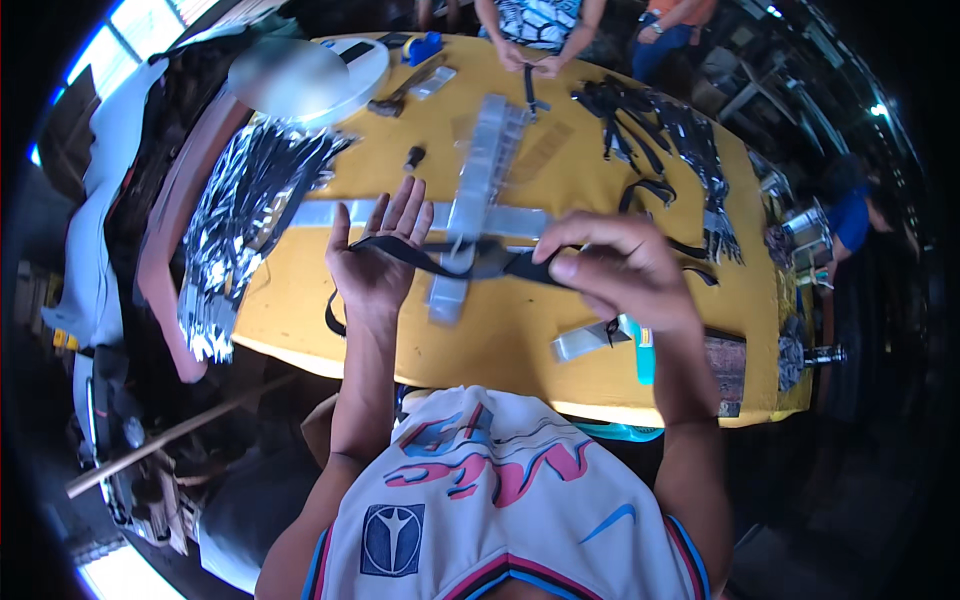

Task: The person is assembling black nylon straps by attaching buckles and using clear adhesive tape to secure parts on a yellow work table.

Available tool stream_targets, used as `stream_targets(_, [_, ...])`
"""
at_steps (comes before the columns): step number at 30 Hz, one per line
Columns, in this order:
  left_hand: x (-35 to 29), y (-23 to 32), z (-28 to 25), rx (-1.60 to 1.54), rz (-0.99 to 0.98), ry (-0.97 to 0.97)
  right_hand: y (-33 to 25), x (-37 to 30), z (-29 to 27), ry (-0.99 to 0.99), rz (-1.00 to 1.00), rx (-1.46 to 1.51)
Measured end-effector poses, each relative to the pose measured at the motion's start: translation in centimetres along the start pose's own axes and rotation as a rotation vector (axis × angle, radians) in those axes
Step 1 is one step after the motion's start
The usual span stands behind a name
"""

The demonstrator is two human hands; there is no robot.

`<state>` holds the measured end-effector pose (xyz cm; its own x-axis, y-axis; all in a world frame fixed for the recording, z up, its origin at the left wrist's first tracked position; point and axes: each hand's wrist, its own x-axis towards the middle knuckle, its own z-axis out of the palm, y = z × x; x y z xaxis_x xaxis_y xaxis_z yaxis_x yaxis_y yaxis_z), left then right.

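Observation:
A black strap point(421, 260) stretches between my hands above the table, with a greyish section near its middle that is blurred. My right hand point(625, 265) pinches the strap's right end between thumb and fingers. My left hand point(383, 255) is open, palm up with fingers stretched out, and the strap's other end lies across its palm. Beneath the strap, clear plastic strips point(485, 165) lie crossed on the yellow table point(480, 350). A teal-handled tool point(642, 352) and a clear plastic packet point(580, 343) lie near my right forearm.
Shiny plastic-wrapped strips point(235, 230) are heaped on the left. Loose black straps point(622, 115) lie at the far right. A round white disc point(365, 80) and a blue tape dispenser point(424, 47) sit at the back. Across the table, another person's hands point(530, 62) hold a black strap.

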<state>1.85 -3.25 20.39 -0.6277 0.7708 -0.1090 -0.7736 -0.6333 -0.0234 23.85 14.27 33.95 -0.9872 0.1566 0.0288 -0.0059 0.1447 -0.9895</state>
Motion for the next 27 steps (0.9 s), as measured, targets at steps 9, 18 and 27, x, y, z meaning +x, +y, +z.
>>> stream_targets(9, [-13.3, 1.2, -9.0, 0.571, -0.286, 0.518, 10.5, 0.2, 11.3, 0.135, 0.268, 0.544])
stream_targets(18, [-13.8, 2.9, 0.8, 0.864, -0.155, 0.317, 9.1, -0.1, 17.4, 0.001, -0.262, -0.034])
stream_targets(27, [-14.4, 6.7, 12.0, 1.746, -0.514, -0.138, 9.9, 2.3, 11.5, 0.163, -0.382, -0.283])
